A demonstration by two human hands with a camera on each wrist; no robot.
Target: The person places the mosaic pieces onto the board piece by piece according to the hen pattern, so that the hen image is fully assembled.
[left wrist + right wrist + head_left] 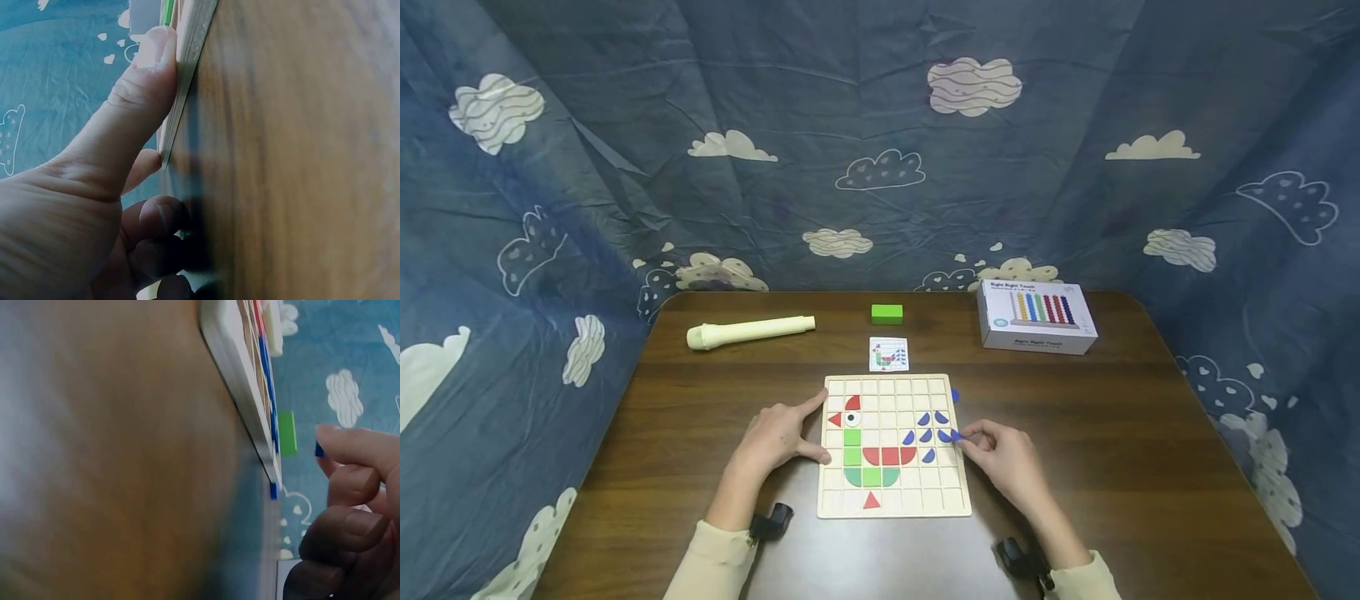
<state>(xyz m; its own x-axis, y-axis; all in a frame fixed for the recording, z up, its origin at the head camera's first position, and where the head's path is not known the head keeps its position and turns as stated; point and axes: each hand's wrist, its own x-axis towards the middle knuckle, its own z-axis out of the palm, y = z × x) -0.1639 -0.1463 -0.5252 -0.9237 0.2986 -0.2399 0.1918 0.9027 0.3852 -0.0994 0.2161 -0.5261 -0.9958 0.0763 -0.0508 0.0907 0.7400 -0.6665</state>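
Note:
A pale wooden grid board [936, 500] lies on the table with coloured pieces forming a bird. My left hand [777, 435] rests at its left side, thumb and forefinger spread and touching the edge; in the left wrist view the thumb [140, 87] lies against the rim. Over the board's right edge my right hand [1003, 458] pinches a small blue piece [319, 450] between thumb and forefinger. Several blue half-round pieces [926, 435] sit in nearby cells. Another blue piece [956, 396] lies on the table against the board's upper right edge.
Behind the board lies a picture card [888, 354] showing a similar bird, with a green block [887, 314] beyond it. A cream recorder-like stick [752, 332] lies at back left. At back right stands a white box [1037, 317] picturing an abacus. A cloud-print curtain [880, 108] hangs behind.

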